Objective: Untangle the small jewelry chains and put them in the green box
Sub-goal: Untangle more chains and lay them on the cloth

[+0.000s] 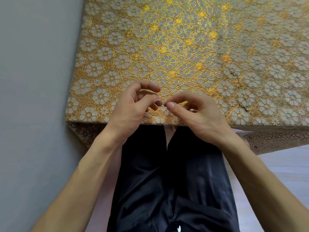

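My left hand [133, 104] and my right hand [192, 113] meet just above the table's near edge. Between their fingertips they pinch a small tangled jewelry chain [160, 103]; a few clear beads hang below it near the right thumb. Most of this chain is hidden by my fingers. A second thin chain [238, 82] lies stretched out on the tablecloth to the right, running from about mid-table toward the near edge. No green box is in view.
The table wears a gold floral lace cloth [175, 47], its near edge at my knees. A grey wall [33, 81] runs along the left side. My legs in black trousers [167, 181] sit under the table edge.
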Motion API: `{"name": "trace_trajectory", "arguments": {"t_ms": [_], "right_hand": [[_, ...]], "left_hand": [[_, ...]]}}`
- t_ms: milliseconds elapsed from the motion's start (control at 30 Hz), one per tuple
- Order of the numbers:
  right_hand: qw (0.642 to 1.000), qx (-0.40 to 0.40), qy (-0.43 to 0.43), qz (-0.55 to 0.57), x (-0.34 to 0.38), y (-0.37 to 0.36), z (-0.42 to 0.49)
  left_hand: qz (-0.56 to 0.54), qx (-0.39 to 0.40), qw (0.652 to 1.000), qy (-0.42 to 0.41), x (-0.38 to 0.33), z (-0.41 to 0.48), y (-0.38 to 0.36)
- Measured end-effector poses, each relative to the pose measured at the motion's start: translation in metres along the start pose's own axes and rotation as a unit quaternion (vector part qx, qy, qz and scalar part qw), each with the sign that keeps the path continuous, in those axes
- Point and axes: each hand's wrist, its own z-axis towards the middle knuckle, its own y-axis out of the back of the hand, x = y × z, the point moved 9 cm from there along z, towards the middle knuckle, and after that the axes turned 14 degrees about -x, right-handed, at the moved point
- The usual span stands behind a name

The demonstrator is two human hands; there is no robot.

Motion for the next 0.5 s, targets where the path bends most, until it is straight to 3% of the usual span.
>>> {"name": "trace_trajectory", "arguments": {"t_ms": [133, 333, 500], "right_hand": [[0.999, -0.008, 0.018, -0.039, 0.0, 0.001, -0.001], [0.966, 0.009, 0.135, -0.219, 0.0, -0.003, -0.011], [0.967, 0.014, 0.122, -0.222, 0.0, 0.001, -0.015]], "left_hand": [[-0.009, 0.009, 1.0, 0.012, 0.002, -0.002, -0.003], [-0.074, -0.034, 0.996, 0.028, 0.005, 0.002, 0.007], [-0.085, -0.04, 0.995, 0.027, 0.008, 0.0, 0.008]]}}
